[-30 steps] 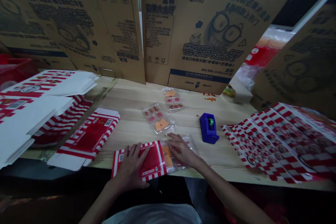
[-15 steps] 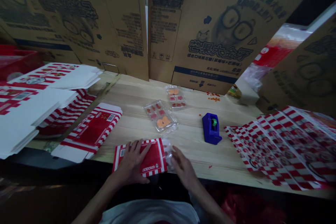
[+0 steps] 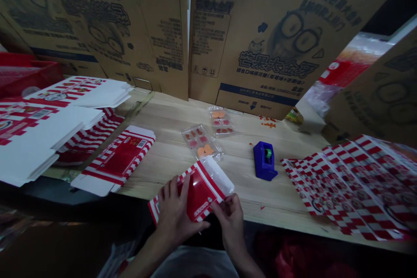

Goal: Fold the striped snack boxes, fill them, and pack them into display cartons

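Observation:
A red and white striped carton lies tilted at the front edge of the wooden table, its white end flap open and pointing up right. My left hand lies across the carton's near left part, fingers wrapped over its top. My right hand pinches the carton's lower right edge. The clear candy tray seen earlier is inside the carton and hidden.
Two clear trays of orange and red sweets lie mid-table. A blue tape dispenser stands to the right. Flat striped cartons and stacks lie left, striped sheets right. Big cardboard boxes wall the back.
My right hand pushed the clear tray fully into the carton. Both hands then turned the carton so its open white flap points up and right.

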{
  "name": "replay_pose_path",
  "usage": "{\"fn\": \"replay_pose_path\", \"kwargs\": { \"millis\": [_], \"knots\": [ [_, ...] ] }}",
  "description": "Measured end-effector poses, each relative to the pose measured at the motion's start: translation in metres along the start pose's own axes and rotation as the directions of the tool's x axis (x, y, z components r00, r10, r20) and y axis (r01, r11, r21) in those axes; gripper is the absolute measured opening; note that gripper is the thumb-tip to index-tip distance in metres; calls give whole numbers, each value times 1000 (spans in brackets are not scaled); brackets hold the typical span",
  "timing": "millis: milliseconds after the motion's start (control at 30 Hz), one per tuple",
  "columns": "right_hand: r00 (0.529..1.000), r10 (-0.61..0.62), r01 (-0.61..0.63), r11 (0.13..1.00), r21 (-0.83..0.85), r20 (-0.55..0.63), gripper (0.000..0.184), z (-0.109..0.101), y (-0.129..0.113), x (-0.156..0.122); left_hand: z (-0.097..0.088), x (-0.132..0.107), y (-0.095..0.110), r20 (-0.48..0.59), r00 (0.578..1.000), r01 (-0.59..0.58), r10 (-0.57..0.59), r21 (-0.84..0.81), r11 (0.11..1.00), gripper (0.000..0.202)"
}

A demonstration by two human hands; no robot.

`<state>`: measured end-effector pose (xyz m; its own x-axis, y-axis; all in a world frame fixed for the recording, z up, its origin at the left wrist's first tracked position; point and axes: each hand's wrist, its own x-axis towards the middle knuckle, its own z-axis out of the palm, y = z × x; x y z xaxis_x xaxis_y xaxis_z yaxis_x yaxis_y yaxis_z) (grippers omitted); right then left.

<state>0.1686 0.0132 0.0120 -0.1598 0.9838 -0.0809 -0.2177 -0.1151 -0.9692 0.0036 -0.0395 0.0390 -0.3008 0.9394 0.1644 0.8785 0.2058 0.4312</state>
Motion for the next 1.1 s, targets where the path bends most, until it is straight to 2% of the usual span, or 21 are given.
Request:
{"fn": "replay_pose_path", "kwargs": {
  "millis": [67, 133, 200, 267, 300, 367, 400, 467, 533, 600, 667, 767, 833, 967, 1033, 1100],
  "knots": [
    [999, 38, -38, 999, 12, -16, 39, -2, -4, 8, 4, -5, 0, 43, 999, 39, -31, -201, 979, 122],
    [993, 97, -98, 995, 14, 63, 38, -9, -7, 16, 6, -6, -7, 124, 990, 112, -62, -446, 888, 105],
    [971, 166, -164, 986, -28, 171, 37, -20, -6, 22, 8, -4, -16, 218, 973, 205, -77, -657, 725, 87],
    [953, 182, -156, 980, -123, 242, 32, -29, -3, 24, 9, -2, -21, 287, 955, 280, -68, -806, 522, 81],
    [959, 142, -96, 977, -191, 245, 30, -32, -3, 24, 11, -1, -23, 308, 949, 304, -61, -857, 417, 83],
    [975, -51, 130, 919, -372, 216, 27, -34, -8, 28, 14, -1, -22, 334, 939, 343, -76, -912, 224, 90],
    [960, -171, 258, 845, -468, 222, 28, -32, -13, 32, 16, -1, -21, 348, 933, 359, -93, -921, 153, 93],
    [884, -326, 467, 649, -600, 335, 35, -24, -29, 43, 20, -2, -17, 370, 921, 380, -121, -922, 69, 98],
    [791, -285, 603, 513, -611, 541, 44, -12, -45, 54, 23, -5, -14, 379, 918, 385, -118, -923, 31, 96],
    [702, -144, 669, 467, -578, 697, 49, 0, -55, 62, 25, -9, -13, 401, 912, 402, -92, -915, 2, 89],
    [650, -29, 683, 461, -566, 760, 47, 10, -57, 64, 25, -14, -15, 449, 892, 449, -57, -893, -14, 76],
    [638, 22, 683, 445, -579, 770, 46, 19, -52, 57, 22, -18, -19, 502, 865, 502, -21, -865, -3, 62],
    [634, 43, 685, 432, -586, 772, 47, 22, -49, 52, 21, -17, -21, 490, 871, 491, -40, -871, 9, 58],
    [588, 136, 686, 438, -581, 797, 29, 29, -52, 51, 23, -13, -21, 473, 879, 473, -63, -881, -13, 51],
    [571, 164, 693, 428, -580, 804, 19, 31, -52, 54, 26, -11, -22, 491, 869, 489, -61, -871, -32, 50],
    [569, 176, 695, 420, -584, 803, 19, 32, -50, 56, 28, -9, -24, 512, 855, 510, -82, -859, -53, 50]
  ]
}}
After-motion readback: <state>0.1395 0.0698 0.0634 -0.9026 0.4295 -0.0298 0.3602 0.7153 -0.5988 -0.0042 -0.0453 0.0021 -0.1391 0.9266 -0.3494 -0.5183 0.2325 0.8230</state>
